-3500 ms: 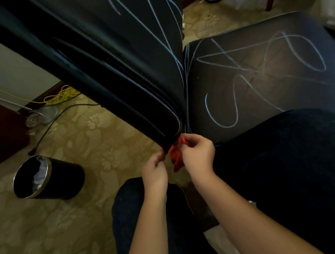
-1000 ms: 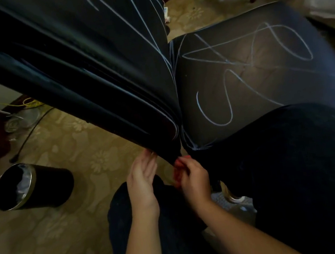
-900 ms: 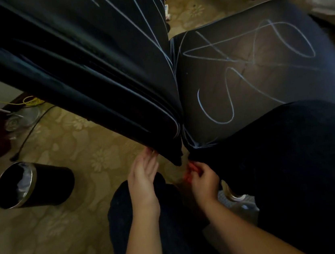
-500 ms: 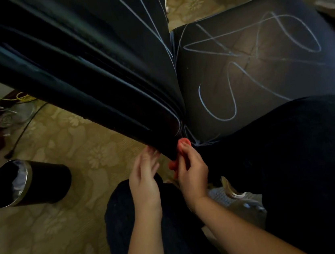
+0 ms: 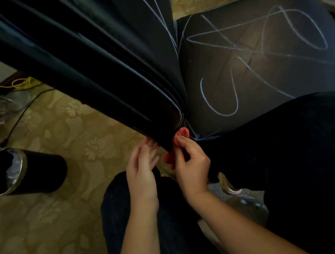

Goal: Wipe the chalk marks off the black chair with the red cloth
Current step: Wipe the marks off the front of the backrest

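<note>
Right hand (image 5: pixel 191 164): fingers curled, thumb and fingertips pinching the red cloth (image 5: pixel 182 134), which is bunched into a wad. Left hand (image 5: pixel 141 172): fingers near straight, holding nothing, tips touching the bottom corner of the backrest (image 5: pixel 90 52) of the black chair (image 5: pixel 151 69) from its outer side. The hands are close together, with that corner between them.

The cloth sits at the right hand's fingertips, top lobe against the seam where the backrest meets the seat (image 5: pixel 295 73). A second red bit shows lower, by the thumb, so the wad's long axis runs roughly along the fingers, top end pointing into the seam. How much is folded into the palm: can't tell.

Key relation: the chalk marks (image 5: pixel 234 89) lie beyond the right hand and off to its right, across the seat, nearest loop not far past the cloth. More lines run up the backrest's front face, away from both hands. The backrest's long axis goes from the hands up and leftward; the seat spreads away rightward.

Judgement: the right hand is nearer and already has the cloth, so the wiping falls to it, stroke going outward from the seam. The marks look unwiped, so the task is barely begun.

Further out: a dark-clad leg (image 5: pixel 293 164) right of the right hand covers the seat's near edge. A black bin (image 5: pixel 30 171) sits well left of the left hand on patterned carpet (image 5: pixel 80 232).
</note>
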